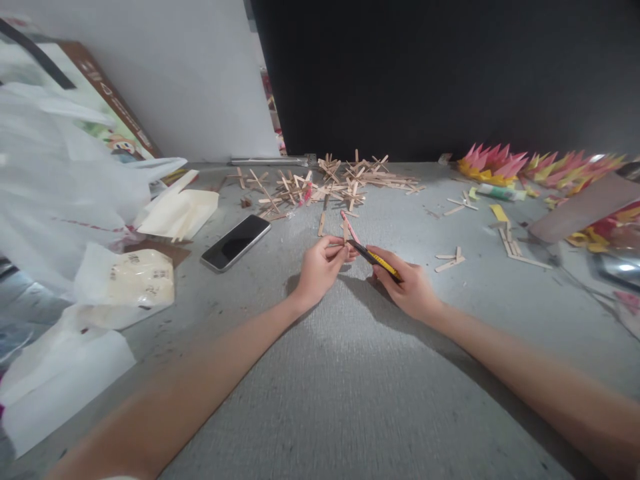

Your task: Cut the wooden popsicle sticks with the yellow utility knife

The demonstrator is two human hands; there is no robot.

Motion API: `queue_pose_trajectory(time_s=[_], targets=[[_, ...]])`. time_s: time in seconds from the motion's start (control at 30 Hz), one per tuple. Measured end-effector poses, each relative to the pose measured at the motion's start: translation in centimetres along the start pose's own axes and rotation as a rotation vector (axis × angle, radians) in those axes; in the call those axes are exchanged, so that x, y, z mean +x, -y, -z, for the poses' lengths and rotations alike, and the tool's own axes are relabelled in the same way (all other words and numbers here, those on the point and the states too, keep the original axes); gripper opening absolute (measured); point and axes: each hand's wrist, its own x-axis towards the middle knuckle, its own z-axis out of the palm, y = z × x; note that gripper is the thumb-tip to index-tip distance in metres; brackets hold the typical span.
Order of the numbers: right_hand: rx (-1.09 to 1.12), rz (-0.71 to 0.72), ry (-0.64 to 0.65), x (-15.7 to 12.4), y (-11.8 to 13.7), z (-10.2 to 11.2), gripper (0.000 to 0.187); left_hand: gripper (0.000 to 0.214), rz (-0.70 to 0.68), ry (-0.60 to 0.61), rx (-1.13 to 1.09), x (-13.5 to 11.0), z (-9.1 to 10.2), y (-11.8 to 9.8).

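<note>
At far left of the grey worktop (350,373): heap of white plastic bags (60,173), printed cardboard box (113,107) leaning on the wall behind it. Just right of the bags, a white packet (137,280) with small print, lying flat. Above that, folded cream paper (177,212). Next over, a phone (236,242), screen up and dark, angled, well clear of both hands.

Centre: left hand (320,267) low over the worktop, fingers (336,245) closed in a pinch on a short wooden stick (345,233), held about upright. Pink pencil (349,225) lies right behind the stick; can't tell if they touch. Right hand (407,287) just beside the left, fingers wrapped shut around a yellow-and-black tool (379,260). Dark tip points left, at or against the stick. Could be a cutter or a pen, too small to tell.

Behind the hands, at the worktop's back edge: pile of stick crosses (345,181), many pieces, tangled. One single stick (321,224) lies between pile and left hand.

Right of the hands: loose sticks (450,260), a few more near a yellow paper scrap (499,212). A white-and-green tube (497,192) lies on its side further back. Back right: row of pink and yellow paper flowers (493,163) against the dark wall. Far right edge is blurred: grey board (583,210) tilted over more coloured paper.
</note>
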Motion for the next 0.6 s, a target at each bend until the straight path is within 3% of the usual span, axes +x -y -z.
queue_pose_trajectory(time_s=[0.37, 0.6], targets=[[0.199, -0.077, 0.02, 0.62, -0.55, 0.33, 0.043, 0.042, -0.038, 0.071, -0.079, 0.49, 0.44, 0.18], [0.166, 0.001, 0.025, 0.54, -0.95, 0.31, 0.038, 0.04, -0.032, 0.124, -0.06, 0.57, 0.7, 0.15]])
